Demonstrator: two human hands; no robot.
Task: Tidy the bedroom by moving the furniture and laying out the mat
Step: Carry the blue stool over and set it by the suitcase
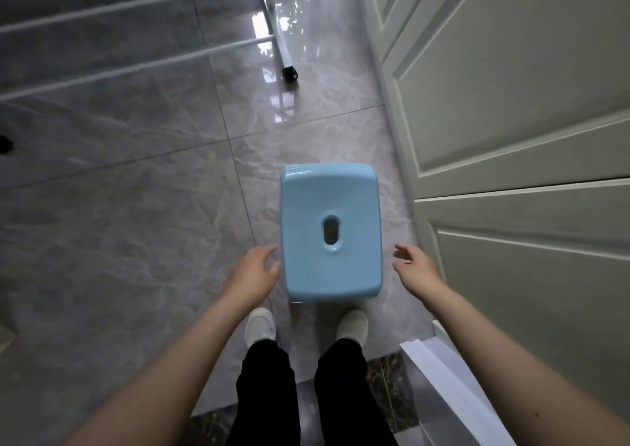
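Note:
A light blue plastic stool [329, 230] with an oval hole in its seat stands on the grey marble-tiled floor, just in front of my feet. My left hand [254, 273] hovers by the stool's left edge, fingers relaxed, its fingertips near or just touching the rim. My right hand [414, 268] is a short way off the stool's right side, fingers loosely spread and holding nothing. No mat is in view.
Pale green panelled doors [511, 111] line the right side. A white metal rack with rails [136, 50] and a black caster [289, 74] stands at the upper left. A white frame edge [439, 377] sits at the lower right, by a dark threshold strip [388, 370].

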